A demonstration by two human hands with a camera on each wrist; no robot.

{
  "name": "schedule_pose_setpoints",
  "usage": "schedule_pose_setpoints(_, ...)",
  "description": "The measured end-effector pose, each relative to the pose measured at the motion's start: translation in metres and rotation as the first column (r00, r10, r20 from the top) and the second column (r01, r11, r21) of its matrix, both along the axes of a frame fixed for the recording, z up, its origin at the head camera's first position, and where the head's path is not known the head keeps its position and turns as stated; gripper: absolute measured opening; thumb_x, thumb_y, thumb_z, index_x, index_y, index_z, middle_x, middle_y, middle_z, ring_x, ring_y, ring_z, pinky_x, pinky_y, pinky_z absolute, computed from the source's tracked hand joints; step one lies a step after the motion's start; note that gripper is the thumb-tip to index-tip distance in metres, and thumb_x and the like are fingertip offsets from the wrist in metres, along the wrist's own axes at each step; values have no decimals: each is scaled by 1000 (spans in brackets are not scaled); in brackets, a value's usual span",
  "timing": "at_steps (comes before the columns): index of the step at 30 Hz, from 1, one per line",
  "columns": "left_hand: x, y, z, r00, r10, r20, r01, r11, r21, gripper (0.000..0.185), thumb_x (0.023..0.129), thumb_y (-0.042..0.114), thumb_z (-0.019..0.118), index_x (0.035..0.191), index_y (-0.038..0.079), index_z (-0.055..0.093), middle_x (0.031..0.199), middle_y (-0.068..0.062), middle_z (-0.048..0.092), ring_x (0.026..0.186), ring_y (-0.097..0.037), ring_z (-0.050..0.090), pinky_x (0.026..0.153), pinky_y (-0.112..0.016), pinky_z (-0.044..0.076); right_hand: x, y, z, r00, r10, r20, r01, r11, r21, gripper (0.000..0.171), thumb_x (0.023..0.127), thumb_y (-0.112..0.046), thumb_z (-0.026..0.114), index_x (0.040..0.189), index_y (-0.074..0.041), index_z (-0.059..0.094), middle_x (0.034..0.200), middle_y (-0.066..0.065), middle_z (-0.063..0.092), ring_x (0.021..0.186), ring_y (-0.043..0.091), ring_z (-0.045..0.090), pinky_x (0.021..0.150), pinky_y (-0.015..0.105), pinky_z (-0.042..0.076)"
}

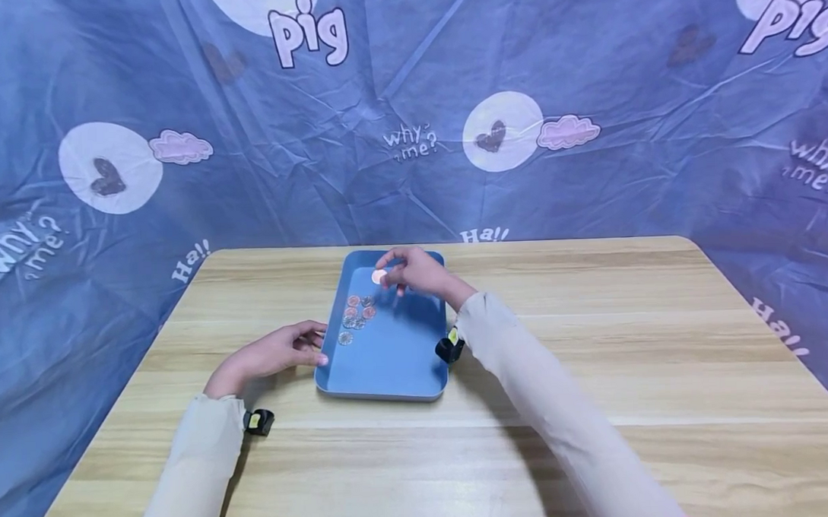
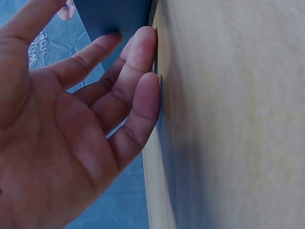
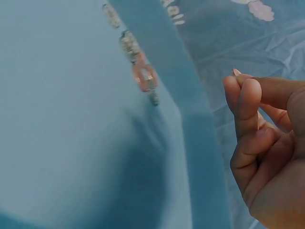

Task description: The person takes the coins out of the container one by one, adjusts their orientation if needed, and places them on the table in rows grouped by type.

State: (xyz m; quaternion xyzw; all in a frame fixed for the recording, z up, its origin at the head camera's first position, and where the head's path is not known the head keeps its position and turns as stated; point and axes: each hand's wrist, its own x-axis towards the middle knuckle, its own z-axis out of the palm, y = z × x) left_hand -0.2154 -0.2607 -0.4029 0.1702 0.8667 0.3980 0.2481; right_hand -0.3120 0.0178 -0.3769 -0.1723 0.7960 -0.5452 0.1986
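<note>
- The right hand (image 1: 414,274) is in the upper middle of the head view, above the far end of the blue tray (image 1: 390,358); its fingertips pinch a small pale round disc (image 1: 378,276), which sticks out to the left of the fingers
- A little pile of small round discs (image 1: 358,311), pink and silver, lies on the tray just below and left of the held one
- The left hand (image 1: 273,355) rests on the wooden table (image 1: 597,404) with loose fingers, touching the tray's left edge; it holds nothing
</note>
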Motion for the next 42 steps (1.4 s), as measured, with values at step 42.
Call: schedule_pose_setpoints(42, 1, 0, 0, 1000, 2, -3, -2, 1000, -24, 66, 92, 30, 66, 141, -5, 39, 125, -20, 56, 114, -29, 53, 99, -45, 43, 10, 160, -11, 997, -69, 20, 65, 985, 157, 35, 92, -3, 58, 125, 4, 51, 78, 4, 66, 60, 13, 54, 48, 22, 37)
